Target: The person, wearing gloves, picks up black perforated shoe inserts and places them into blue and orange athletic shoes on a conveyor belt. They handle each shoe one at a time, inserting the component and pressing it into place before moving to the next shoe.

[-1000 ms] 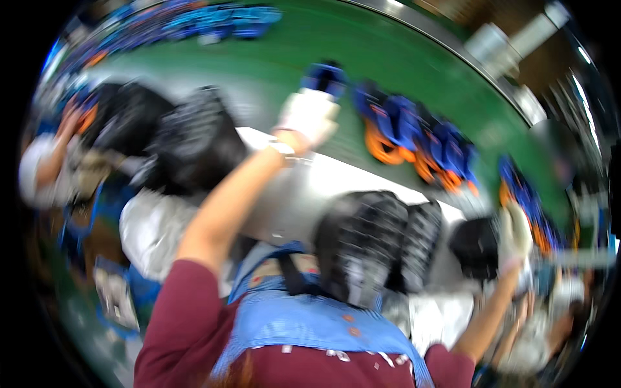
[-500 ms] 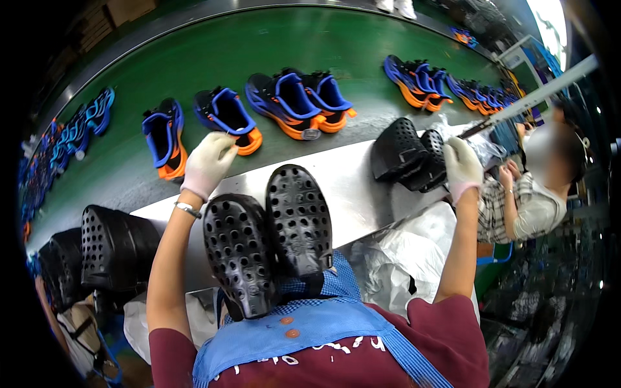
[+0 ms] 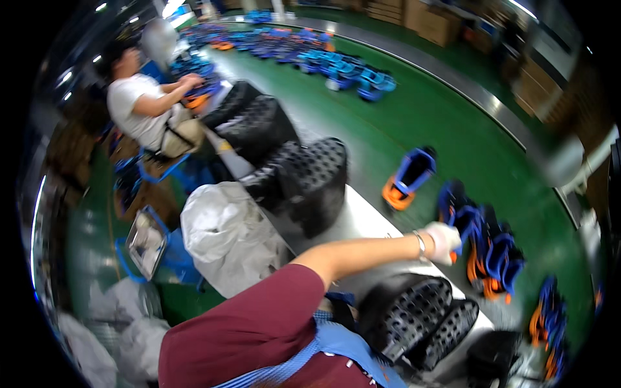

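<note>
My left hand (image 3: 445, 244), in a pale glove with a bracelet at the wrist, reaches out across the bench edge. Its fingers are curled at the heel of a blue, black and orange sneaker (image 3: 453, 205), partly hidden by the hand and blurred. To its left stands a single sneaker (image 3: 411, 174); just beyond it is a pair of like sneakers (image 3: 495, 258). Below my arm, black clog-like pieces with holes over their soles (image 3: 420, 310) lie against my blue apron (image 3: 349, 346). My right hand is outside the picture.
Larger black holed pieces (image 3: 317, 174) stand on the metal bench (image 3: 369, 216) at the left. A white bag (image 3: 223, 226) is beside them. Another person (image 3: 139, 97) works at the far left. Rows of teal-blue shoes (image 3: 343, 68) stand on the green surface (image 3: 414, 103).
My view has swung to the left, so my right hand is out of the picture. My left hand stays by the same sneaker. A different person and a white bag now show at left.
</note>
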Action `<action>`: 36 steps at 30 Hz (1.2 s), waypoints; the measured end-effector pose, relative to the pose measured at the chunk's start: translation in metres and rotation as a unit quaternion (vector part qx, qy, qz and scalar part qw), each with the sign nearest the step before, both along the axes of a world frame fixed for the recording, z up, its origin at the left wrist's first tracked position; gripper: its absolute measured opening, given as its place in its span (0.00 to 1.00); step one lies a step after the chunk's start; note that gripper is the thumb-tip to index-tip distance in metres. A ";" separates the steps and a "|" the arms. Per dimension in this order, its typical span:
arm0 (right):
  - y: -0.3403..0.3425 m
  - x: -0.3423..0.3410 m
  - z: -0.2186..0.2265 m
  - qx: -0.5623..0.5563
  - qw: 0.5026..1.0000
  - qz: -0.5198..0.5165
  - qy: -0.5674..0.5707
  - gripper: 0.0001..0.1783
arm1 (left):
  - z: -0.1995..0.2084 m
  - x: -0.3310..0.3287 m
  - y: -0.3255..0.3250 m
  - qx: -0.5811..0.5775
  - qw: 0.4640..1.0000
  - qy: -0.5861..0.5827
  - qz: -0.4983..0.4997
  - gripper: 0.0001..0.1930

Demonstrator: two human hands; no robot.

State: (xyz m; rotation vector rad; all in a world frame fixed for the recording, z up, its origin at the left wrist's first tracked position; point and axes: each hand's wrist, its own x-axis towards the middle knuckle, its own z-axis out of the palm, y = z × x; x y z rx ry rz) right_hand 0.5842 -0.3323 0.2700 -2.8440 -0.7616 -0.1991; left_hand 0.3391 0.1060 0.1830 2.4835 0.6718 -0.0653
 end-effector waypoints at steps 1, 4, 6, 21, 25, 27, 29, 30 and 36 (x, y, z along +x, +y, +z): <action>0.004 -0.008 0.013 0.084 0.989 -0.057 0.104 0.35 | -0.013 0.002 -0.002 0.029 0.999 -0.014 0.007 0.15; 0.009 -0.016 0.015 0.074 0.997 0.008 -0.009 0.25 | -0.022 0.001 -0.002 0.055 0.997 -0.047 -0.013 0.13; 0.018 -0.017 0.019 0.085 0.996 0.029 -0.029 0.23 | -0.021 -0.002 -0.002 0.051 0.997 -0.059 0.002 0.12; 0.036 -0.052 0.049 0.083 0.985 0.078 -0.128 0.21 | -0.018 -0.014 -0.001 0.010 0.997 -0.068 0.029 0.17; 0.063 -0.069 0.073 0.141 0.973 0.143 -0.114 0.20 | 0.024 -0.028 0.005 0.004 0.993 -0.105 0.048 0.28; 0.083 -0.081 0.087 0.177 0.961 0.191 -0.093 0.20 | 0.046 -0.030 0.004 -0.047 0.977 -0.198 0.066 0.31; 0.121 -0.098 0.098 0.210 0.941 0.260 -0.058 0.19 | 0.048 -0.017 0.002 -0.081 0.954 -0.287 0.040 0.32; 0.142 -0.107 0.100 0.223 0.931 0.286 -0.031 0.19 | 0.060 -0.014 -0.003 -0.135 0.945 -0.297 0.021 0.33; 0.261 -0.138 0.077 0.240 0.864 0.408 0.172 0.20 | 0.090 -0.042 -0.026 -0.508 0.732 -0.450 -0.058 0.22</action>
